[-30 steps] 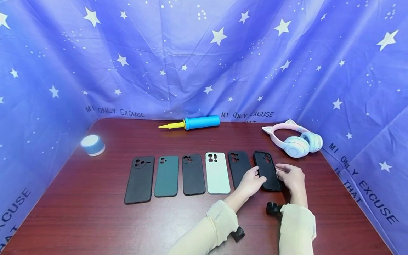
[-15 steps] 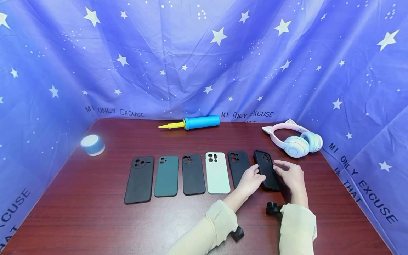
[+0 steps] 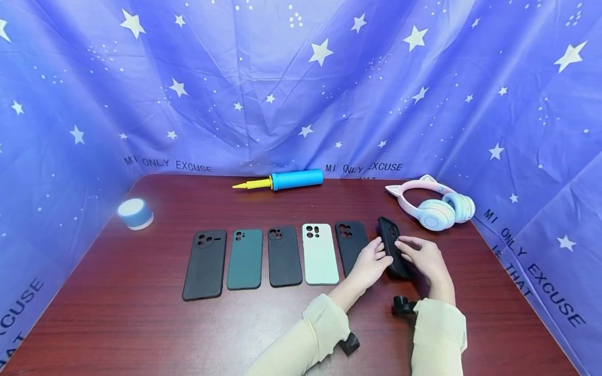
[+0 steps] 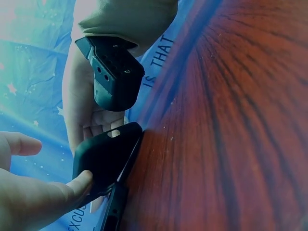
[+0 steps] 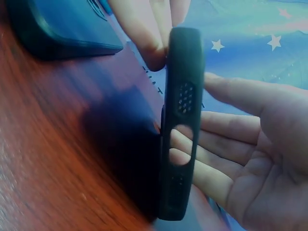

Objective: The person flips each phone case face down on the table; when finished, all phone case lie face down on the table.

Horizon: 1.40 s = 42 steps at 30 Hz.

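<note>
Both hands are on a black phone case [image 3: 388,234] at the right end of a row, tipped up steeply on its long side. At its left side, my left hand [image 3: 368,265] grips the edge; in the left wrist view its thumb [image 4: 82,182] lies against the case. My right hand [image 3: 427,257] holds the raised right side between thumb and fingers. In the right wrist view the case stands almost edge-on, and a finger shows through the oval opening in its end. Another black phone case [image 3: 351,248] lies flat, partly covered by my left hand.
Leftward in the row lie a pale case [image 3: 321,261], a dark case [image 3: 285,261], a green case [image 3: 245,261] and a larger black case [image 3: 204,271]. Behind are a blue hand pump [image 3: 297,179], cat-ear headphones [image 3: 436,214] and a small round speaker [image 3: 135,213].
The black phone case has gone from lying nearly flat to standing steeply, its right side lifted and turned leftward. My right hand has moved left with it; my left hand has barely moved.
</note>
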Tool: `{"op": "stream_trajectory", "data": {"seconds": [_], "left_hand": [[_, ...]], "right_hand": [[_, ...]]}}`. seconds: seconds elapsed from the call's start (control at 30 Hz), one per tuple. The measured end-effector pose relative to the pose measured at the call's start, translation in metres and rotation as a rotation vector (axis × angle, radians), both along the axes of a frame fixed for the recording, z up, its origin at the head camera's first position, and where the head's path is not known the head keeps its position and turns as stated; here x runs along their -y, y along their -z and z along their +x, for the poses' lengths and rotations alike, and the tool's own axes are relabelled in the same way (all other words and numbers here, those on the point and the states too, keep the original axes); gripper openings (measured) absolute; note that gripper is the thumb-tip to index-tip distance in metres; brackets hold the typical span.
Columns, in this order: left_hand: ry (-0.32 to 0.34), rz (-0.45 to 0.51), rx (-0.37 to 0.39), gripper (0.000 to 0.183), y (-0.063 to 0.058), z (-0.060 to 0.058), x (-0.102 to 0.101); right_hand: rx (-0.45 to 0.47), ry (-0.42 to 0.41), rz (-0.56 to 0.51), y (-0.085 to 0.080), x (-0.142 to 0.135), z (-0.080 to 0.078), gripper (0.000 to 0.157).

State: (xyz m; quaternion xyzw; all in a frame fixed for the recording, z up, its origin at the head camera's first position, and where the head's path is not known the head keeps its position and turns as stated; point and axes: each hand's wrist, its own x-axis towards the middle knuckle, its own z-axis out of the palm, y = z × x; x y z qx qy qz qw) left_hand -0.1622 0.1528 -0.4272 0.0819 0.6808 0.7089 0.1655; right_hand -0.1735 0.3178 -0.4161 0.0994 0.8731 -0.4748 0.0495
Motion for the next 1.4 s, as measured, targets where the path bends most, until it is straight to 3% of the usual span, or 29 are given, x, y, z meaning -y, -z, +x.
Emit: {"op": "stream_trajectory", "data": {"seconds": [0.37,0.67,0.83,1.17,1.4], "left_hand": [[0.021,0.066,-0.033,0.059,-0.001,0.0,0.001],[0.047,0.054,-0.065,0.059,0.0,0.0,0.001],[0.062,0.07,-0.067,0.06,0.001,0.0,0.001],[0.074,-0.011,-0.052,0.061,0.002,0.0,0.003],[0.154,-0.07,0.031,0.068,0.003,0.0,0.002]], "right_hand": [[0.038,-0.034,-0.221,-0.003,0.007,-0.003,0.07],[0.082,-0.051,-0.168,-0.004,0.012,-0.004,0.073],[0.062,-0.046,-0.176,-0.005,0.012,-0.003,0.071],[-0.025,0.015,-0.276,-0.006,0.0,-0.002,0.059],[-0.073,0.064,-0.456,-0.005,-0.009,0.002,0.016]]}}
